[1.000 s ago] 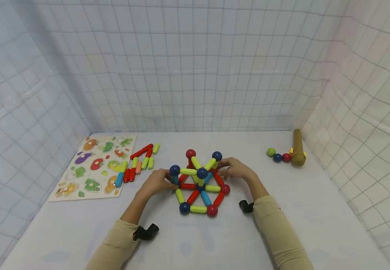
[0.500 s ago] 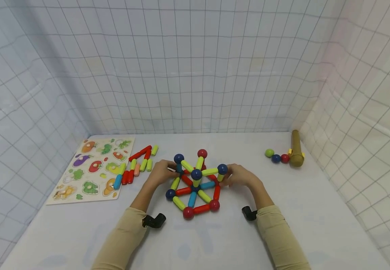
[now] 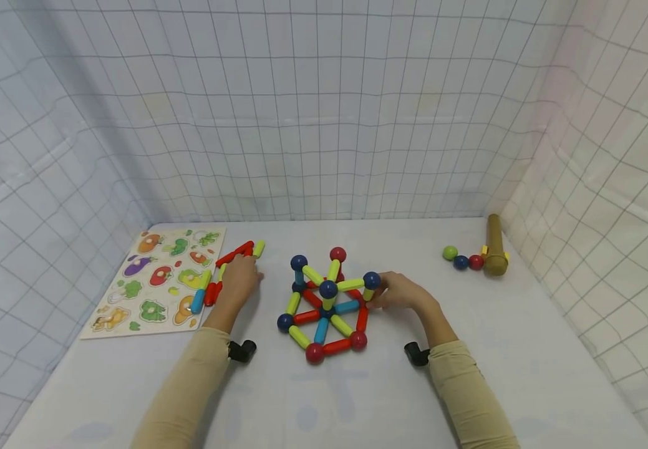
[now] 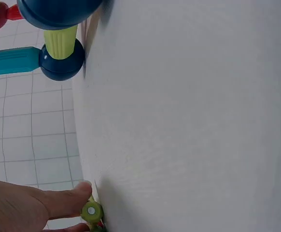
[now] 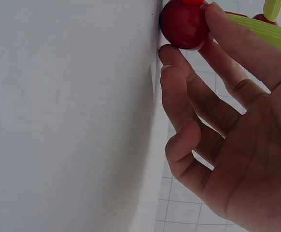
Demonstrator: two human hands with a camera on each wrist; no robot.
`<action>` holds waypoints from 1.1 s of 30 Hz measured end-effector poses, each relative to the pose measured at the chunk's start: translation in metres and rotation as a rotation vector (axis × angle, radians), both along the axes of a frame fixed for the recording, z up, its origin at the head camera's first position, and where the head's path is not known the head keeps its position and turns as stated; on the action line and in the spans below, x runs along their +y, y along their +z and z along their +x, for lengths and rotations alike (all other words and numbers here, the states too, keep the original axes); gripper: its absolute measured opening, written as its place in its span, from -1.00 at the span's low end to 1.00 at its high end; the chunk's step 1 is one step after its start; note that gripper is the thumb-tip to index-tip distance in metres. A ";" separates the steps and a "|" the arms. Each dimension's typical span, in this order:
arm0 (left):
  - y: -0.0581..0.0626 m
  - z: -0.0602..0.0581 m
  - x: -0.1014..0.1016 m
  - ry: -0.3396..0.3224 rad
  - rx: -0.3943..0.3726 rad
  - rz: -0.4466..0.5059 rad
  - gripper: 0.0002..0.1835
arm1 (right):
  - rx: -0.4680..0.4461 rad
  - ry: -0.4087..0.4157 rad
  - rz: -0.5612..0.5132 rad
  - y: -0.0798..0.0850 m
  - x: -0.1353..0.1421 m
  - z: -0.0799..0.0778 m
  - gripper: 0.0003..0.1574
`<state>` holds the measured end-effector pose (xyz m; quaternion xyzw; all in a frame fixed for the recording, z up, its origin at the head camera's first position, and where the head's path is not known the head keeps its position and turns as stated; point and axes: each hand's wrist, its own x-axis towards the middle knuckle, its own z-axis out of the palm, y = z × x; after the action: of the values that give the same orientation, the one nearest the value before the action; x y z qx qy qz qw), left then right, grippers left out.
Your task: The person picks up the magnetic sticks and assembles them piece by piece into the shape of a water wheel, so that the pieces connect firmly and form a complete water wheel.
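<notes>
A magnetic stick-and-ball structure (image 3: 305, 317) stands mid-table, a wheel-like base with upright sticks and blue and red balls above. My right hand (image 3: 405, 293) is at its right side. In the right wrist view the thumb and index finger pinch a red ball (image 5: 185, 25) at its base, while the other fingers curl loosely. My left hand (image 3: 237, 280) is over the loose magnetic sticks to the left. In the left wrist view its thumb and a finger lie on either side of a lime magnetic stick (image 4: 91, 211), seen end-on; the hand covers several other sticks.
A vegetable puzzle board (image 3: 161, 274) lies at the left, with a blue stick (image 3: 197, 300) over its edge. At the right are a green ball (image 3: 450, 252), a blue ball (image 3: 461, 262), a red ball (image 3: 476, 262) and a brown toy piece (image 3: 495, 249). Gridded cloth walls surround the table.
The structure turned between the first two frames and has stood still since. My left hand has left it and moved left to the loose sticks. My right hand stays at the structure.
</notes>
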<state>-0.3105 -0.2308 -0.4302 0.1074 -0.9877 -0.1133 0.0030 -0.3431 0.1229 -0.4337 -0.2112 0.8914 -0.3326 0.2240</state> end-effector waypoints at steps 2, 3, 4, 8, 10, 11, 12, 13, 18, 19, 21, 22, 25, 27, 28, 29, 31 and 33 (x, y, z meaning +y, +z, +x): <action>-0.001 -0.001 0.000 0.000 -0.001 0.004 -0.63 | -0.001 0.001 0.003 0.000 0.000 0.000 -0.62; -0.001 0.000 0.001 0.001 -0.003 0.013 -0.65 | 0.002 0.003 0.007 0.000 0.000 0.000 -0.62; -0.001 0.000 0.001 -0.002 -0.002 0.016 -0.67 | 0.003 0.001 0.008 0.000 0.000 0.000 -0.62; 0.003 0.007 0.002 -0.020 -0.032 0.047 -0.65 | 0.007 -0.010 0.012 -0.001 0.000 -0.002 -0.62; 0.009 0.013 0.003 -0.037 -0.029 0.069 -0.63 | 0.003 -0.015 0.012 -0.001 0.000 -0.002 -0.62; 0.012 0.017 0.003 -0.044 -0.023 0.091 -0.62 | 0.001 -0.016 0.011 -0.001 0.000 -0.001 -0.62; 0.016 0.021 0.003 -0.055 -0.007 0.119 -0.62 | 0.000 -0.016 0.012 -0.001 0.000 -0.001 -0.62; 0.020 0.025 0.003 -0.068 0.017 0.158 -0.64 | 0.000 -0.016 0.011 -0.002 0.000 -0.001 -0.62; 0.049 0.050 0.014 -0.174 0.124 0.429 -0.74 | 0.000 -0.009 0.000 -0.003 0.001 -0.001 -0.61; 0.055 0.055 0.018 -0.211 0.139 0.478 -0.75 | 0.001 -0.009 -0.001 -0.003 0.001 -0.001 -0.61; 0.063 0.063 0.027 -0.284 0.158 0.559 -0.77 | 0.006 -0.012 0.001 -0.002 0.002 -0.001 -0.60; 0.067 0.066 0.032 -0.318 0.161 0.592 -0.78 | 0.008 -0.014 0.004 -0.002 0.002 -0.001 -0.60; 0.072 0.071 0.045 -0.380 0.163 0.653 -0.81 | 0.005 -0.018 0.005 -0.001 0.002 -0.001 -0.60; 0.071 0.073 0.051 -0.393 0.163 0.652 -0.82 | 0.002 -0.016 0.002 0.000 0.002 -0.001 -0.60; 0.071 0.074 0.053 -0.391 0.164 0.644 -0.82 | -0.001 -0.015 0.001 0.001 0.001 -0.001 -0.61; 0.069 0.074 0.055 -0.385 0.165 0.630 -0.83 | -0.003 -0.011 0.000 0.001 0.001 0.000 -0.61; 0.067 0.074 0.058 -0.371 0.162 0.614 -0.84 | -0.005 -0.009 0.001 0.001 0.001 0.000 -0.61; 0.064 0.074 0.060 -0.364 0.150 0.601 -0.84 | -0.002 -0.006 0.002 0.001 0.001 0.001 -0.60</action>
<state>-0.2366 -0.1705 -0.3664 -0.0828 -0.9103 -0.4049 0.0235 -0.3422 0.1238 -0.4323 -0.2079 0.8922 -0.3324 0.2241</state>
